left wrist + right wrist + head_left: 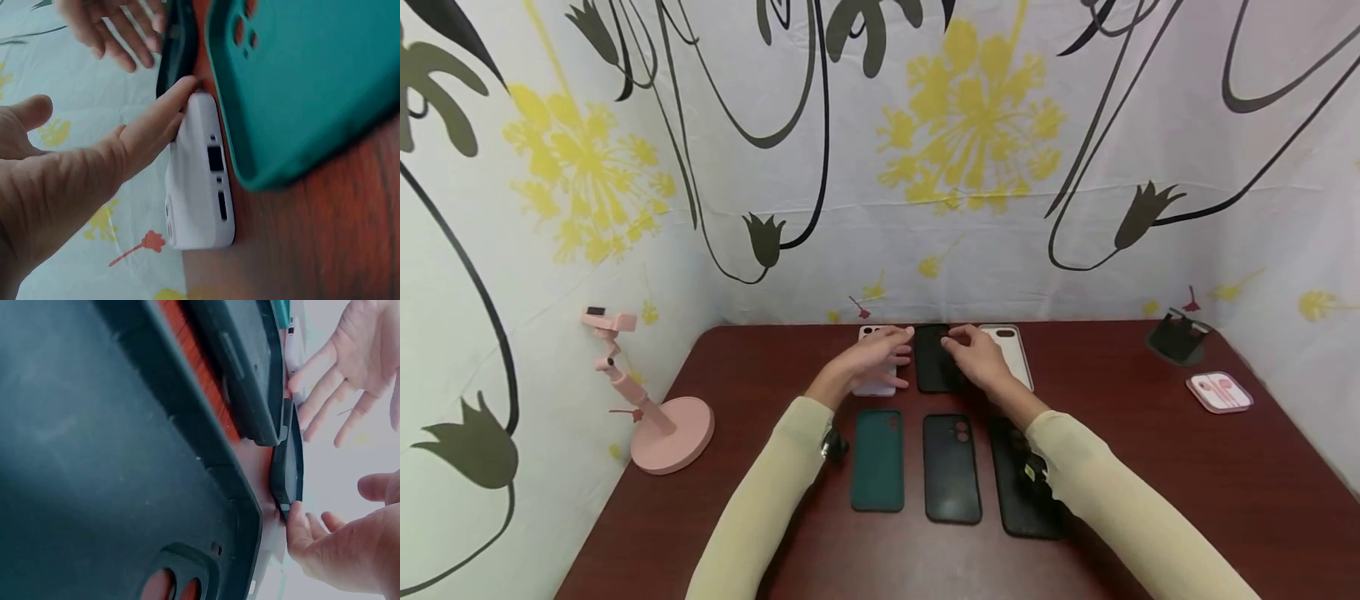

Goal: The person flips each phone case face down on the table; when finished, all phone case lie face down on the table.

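In the back row lie a white phone case [874, 389], a black phone case [931, 367] and a second white case [1017, 354]. My left hand [874, 360] is over the first white case, fingers stretched toward the black one; in the left wrist view its fingers [150, 128] pass beside the white case [200, 187]. My right hand [981, 358] is at the black case's right side, with fingertips [296, 515] at its edge in the right wrist view. The front row holds a teal case [877, 460], a dark case [952, 469] and a larger black case [1026, 500], partly under my right wrist.
A pink phone stand [672, 435] stands on the table's left side. At the back right are a dark small holder [1178, 337] and white boxed earphones [1220, 392]. A patterned cloth [880, 167] hangs behind the dark red table [775, 367].
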Motion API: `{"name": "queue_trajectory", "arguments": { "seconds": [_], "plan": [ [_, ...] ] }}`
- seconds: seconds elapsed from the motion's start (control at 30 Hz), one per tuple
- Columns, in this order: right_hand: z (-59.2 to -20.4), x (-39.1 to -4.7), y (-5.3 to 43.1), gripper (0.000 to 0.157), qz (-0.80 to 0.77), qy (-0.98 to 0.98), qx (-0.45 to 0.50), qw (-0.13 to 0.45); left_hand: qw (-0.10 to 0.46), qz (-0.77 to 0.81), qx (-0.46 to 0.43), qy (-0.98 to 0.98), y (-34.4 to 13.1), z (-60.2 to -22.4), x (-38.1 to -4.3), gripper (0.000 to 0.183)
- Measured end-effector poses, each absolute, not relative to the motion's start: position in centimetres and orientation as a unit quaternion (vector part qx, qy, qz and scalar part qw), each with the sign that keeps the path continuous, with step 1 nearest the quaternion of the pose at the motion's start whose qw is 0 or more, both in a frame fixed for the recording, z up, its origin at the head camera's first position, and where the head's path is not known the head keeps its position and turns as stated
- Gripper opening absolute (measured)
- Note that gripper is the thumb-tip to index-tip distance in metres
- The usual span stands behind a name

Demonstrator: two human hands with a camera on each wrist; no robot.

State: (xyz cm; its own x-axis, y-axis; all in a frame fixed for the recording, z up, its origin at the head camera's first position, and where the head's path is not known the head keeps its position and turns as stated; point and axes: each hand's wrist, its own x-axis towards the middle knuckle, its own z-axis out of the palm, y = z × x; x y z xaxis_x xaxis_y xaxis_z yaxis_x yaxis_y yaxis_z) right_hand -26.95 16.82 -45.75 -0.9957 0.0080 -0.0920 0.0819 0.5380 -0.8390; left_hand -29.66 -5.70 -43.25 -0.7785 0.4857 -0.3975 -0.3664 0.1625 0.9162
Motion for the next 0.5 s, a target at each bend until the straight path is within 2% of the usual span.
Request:
{"name": "queue_trajectory", "arguments": {
  "seconds": [0.23,0.5],
  "plan": [
    [-45.43,-26.32,17.07,0.061,-0.504,0.858,0.041,0.093,0.357,0.681,0.029,0.638,-5.69,-43.25,-29.17,0.089],
    [-45.36,-26.25,17.19,0.065,-0.475,0.872,0.012,0.119,0.363,0.693,0.02,0.623,-5.72,-43.45,-29.38,0.086]
  ]
}}
